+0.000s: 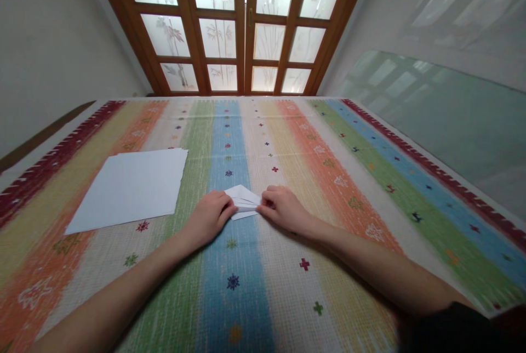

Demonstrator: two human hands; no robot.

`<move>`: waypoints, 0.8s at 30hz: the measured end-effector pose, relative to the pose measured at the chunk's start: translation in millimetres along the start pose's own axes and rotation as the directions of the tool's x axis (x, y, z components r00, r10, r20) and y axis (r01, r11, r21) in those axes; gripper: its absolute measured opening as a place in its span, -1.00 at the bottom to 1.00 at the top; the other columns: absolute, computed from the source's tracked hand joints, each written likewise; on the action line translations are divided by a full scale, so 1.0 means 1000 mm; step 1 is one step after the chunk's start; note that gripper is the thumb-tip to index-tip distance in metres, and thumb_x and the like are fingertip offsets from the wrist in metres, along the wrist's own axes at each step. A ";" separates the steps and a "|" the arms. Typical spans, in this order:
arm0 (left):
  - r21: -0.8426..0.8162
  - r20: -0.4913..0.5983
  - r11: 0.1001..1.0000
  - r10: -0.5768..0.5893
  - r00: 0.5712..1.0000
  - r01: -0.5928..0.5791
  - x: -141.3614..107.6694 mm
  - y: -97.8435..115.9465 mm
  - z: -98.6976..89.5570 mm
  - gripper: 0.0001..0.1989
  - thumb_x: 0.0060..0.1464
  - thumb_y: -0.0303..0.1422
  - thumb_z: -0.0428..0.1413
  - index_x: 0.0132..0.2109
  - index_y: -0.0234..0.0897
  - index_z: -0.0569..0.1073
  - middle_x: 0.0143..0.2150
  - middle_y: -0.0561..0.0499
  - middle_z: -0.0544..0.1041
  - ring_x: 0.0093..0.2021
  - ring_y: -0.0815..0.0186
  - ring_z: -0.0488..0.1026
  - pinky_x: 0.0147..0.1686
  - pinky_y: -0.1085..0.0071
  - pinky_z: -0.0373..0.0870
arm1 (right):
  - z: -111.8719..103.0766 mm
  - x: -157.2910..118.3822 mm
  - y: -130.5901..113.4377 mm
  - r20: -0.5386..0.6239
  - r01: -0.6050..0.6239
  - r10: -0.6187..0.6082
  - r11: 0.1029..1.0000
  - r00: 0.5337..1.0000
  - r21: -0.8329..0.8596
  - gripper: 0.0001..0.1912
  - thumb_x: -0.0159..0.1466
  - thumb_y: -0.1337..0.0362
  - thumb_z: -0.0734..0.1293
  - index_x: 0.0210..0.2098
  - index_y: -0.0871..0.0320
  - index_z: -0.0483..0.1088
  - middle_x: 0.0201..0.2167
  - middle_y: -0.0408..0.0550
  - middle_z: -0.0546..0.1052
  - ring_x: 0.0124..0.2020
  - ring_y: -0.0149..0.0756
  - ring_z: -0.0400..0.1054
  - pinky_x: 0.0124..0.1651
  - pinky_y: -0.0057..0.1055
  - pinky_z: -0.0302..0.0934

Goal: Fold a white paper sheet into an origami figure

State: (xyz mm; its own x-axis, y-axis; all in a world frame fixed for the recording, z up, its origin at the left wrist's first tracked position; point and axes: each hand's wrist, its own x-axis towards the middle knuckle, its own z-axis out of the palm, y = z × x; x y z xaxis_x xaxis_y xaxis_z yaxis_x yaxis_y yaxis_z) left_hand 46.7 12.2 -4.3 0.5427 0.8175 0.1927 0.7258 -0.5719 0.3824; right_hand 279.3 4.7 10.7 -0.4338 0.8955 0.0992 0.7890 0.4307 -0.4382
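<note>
A small folded sheet of white paper (243,198) lies on the blue stripe of the tablecloth, with several layers and a pointed top facing away from me. My left hand (210,214) pinches its left side between thumb and fingers. On the opposite side, my right hand (283,208) grips the paper's right edge the same way. Both hands rest low against the cloth, and the fingertips hide the paper's side corners.
A stack of white paper sheets (133,189) lies to the left of my hands. The striped, patterned tablecloth (287,298) covers the table. Beyond the far edge stand wooden doors with glass panes (245,40). A pale glass panel (444,117) is on the right.
</note>
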 end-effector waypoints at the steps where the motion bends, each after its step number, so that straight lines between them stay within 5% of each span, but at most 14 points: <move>1: 0.005 0.007 1.000 -0.014 1.000 0.014 0.002 -0.001 0.000 -0.69 0.28 -0.26 -0.04 -0.41 -0.26 0.38 -0.39 -0.02 0.47 -0.33 0.25 0.38 -0.31 0.31 0.33 | 0.000 0.000 0.000 0.003 -0.010 0.010 1.000 1.000 0.013 -0.82 0.25 0.28 0.38 -0.47 0.19 0.41 -0.46 -0.10 0.45 -0.39 -0.36 0.29 -0.29 -0.41 0.09; 7: 0.031 -0.018 0.999 -0.020 1.000 0.020 0.009 -0.002 0.002 -0.67 0.27 -0.23 -0.04 -0.45 -0.22 0.37 -0.44 -0.03 0.49 -0.41 0.24 0.40 -0.42 0.34 0.32 | -0.001 0.002 -0.003 0.010 -0.074 0.074 0.996 0.997 0.053 -0.74 0.26 0.21 0.37 -0.53 0.15 0.37 -0.51 -0.10 0.48 -0.48 -0.36 0.28 -0.41 -0.41 0.05; 24: 0.259 0.035 0.952 -0.176 0.984 0.162 0.010 0.019 0.002 -0.70 0.29 -0.29 -0.05 -0.39 -0.28 0.42 -0.38 -0.09 0.49 -0.33 0.16 0.43 -0.30 0.25 0.32 | 0.004 0.005 -0.009 0.050 -0.043 0.060 0.960 0.997 -0.277 -0.72 0.37 0.15 0.26 -0.33 0.20 0.48 -0.32 0.01 0.58 -0.27 -0.20 0.40 -0.19 -0.27 0.06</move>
State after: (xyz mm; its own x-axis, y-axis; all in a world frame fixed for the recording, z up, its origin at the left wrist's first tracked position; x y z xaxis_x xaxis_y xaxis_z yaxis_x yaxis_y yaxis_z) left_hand 66.6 9.3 3.2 0.4205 0.9027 0.0908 0.8884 -0.4300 0.1610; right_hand 268.1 4.2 11.5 -0.4072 0.9129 0.0284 0.8967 0.4055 -0.1774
